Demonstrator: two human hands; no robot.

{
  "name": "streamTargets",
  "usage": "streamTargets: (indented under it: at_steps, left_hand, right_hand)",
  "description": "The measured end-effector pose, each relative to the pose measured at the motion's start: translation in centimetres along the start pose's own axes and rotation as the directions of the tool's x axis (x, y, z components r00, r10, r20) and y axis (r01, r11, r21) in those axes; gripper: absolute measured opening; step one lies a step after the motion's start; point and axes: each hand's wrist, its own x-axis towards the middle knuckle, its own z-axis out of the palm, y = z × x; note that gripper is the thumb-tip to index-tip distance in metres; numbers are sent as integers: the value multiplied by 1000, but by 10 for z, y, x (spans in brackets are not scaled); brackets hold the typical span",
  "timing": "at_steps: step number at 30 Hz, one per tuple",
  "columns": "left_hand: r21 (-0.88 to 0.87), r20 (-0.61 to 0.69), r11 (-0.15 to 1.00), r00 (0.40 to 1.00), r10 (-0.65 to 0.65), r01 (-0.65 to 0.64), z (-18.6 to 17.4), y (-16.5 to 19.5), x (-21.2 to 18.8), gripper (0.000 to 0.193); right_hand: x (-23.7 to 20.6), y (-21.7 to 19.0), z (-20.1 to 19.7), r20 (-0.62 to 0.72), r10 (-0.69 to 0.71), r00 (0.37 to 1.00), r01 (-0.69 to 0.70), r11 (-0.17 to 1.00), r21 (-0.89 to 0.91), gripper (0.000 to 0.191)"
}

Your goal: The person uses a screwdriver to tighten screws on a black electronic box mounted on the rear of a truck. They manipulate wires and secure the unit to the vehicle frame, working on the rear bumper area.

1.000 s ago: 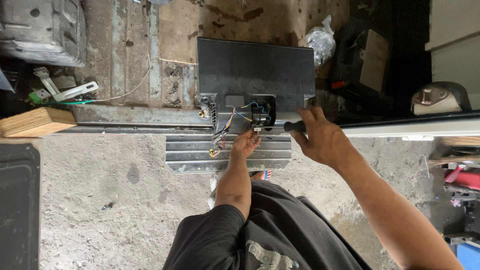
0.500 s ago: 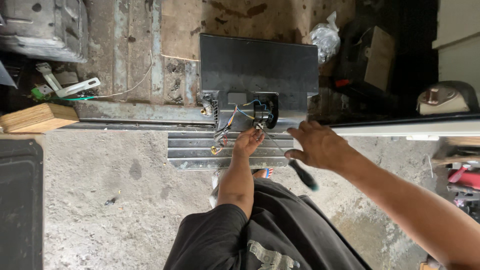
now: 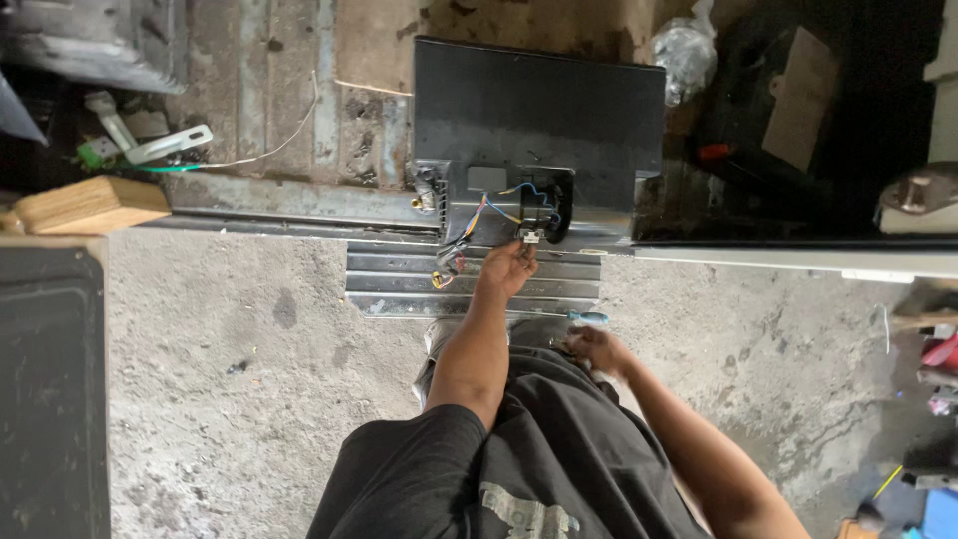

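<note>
A matt black metal appliance casing (image 3: 539, 110) sits by ribbed bare metal sheeting (image 3: 399, 279), rough concrete floor (image 3: 249, 399) and a pale wood block (image 3: 90, 205).

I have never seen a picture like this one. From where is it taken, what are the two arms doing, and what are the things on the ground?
The picture comes from a camera worn on the person's head, looking straight down, so you see their own black shirt and both arms. The left hand reaches to the small white connector on the coloured wires of a black metal box-shaped appliance, which stands on the rough grey concrete floor. The right hand is low, near the body, beside a screwdriver with a blue handle; whether it grips it I cannot tell. A ribbed silver metal panel lies under the left hand. A pale wooden block lies at far left.
</note>
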Motion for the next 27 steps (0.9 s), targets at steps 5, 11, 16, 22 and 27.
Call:
streamTargets:
  at_steps: [5,11,16,22,27]
  left_hand:
    - [95,34,994,998,46,-49,-8,3,-1,11]
    - [121,9,987,994,108,-109,-20,0,4,5]
    - [117,49,982,988,145,-150,-29,0,5,6]
    - [114,85,963,969,234,-243,-39,-5,8,7]
    - [102,122,922,925,360,-372,-48,-15,10,4]
  right_hand:
    - [16,-20,-24,-163,128,978,-147,983,-110,57]
    - [12,29,-20,-211,104,972,-142,974,-175,51]
    - [14,65,-21,-313,34,949,-127,951,-281,47]
    - [49,74,-44,-267,-11,964,-74,949,-308,47]
    - [112,58,-60,-191,-24,981,-82,846,-527,41]
